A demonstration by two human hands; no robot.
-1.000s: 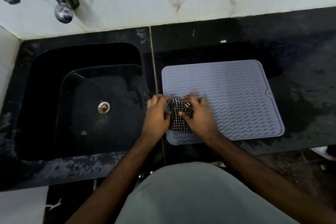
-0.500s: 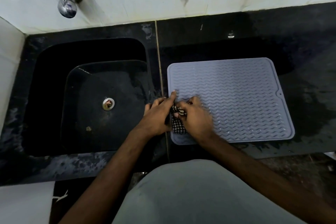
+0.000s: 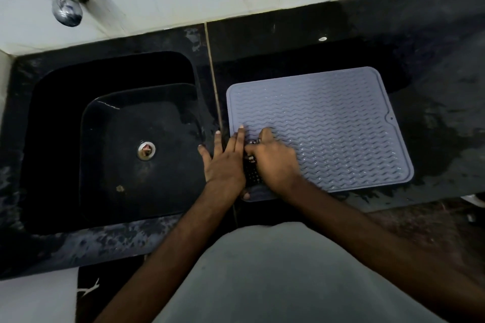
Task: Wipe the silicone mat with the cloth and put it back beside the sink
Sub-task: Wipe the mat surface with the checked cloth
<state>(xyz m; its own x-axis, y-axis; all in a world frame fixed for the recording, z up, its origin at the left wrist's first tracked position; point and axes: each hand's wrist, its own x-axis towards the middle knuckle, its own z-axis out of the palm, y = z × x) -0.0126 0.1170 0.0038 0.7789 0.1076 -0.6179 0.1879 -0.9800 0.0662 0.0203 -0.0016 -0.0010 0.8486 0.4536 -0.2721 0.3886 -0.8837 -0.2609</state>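
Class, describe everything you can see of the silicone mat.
The silicone mat is grey-lilac, rectangular with rounded corners, a raised rim and wavy ridges, with a small hole at its right edge. It lies flat on the black counter, right of the sink. The right hand presses a checked cloth onto its near-left corner; the left hand rests flat on its edge.

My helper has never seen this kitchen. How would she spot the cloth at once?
Find the black sink; right of it a grey ribbed mat lies on the counter. At its near-left corner, the right hand grips the cloth: small, dark, checked.
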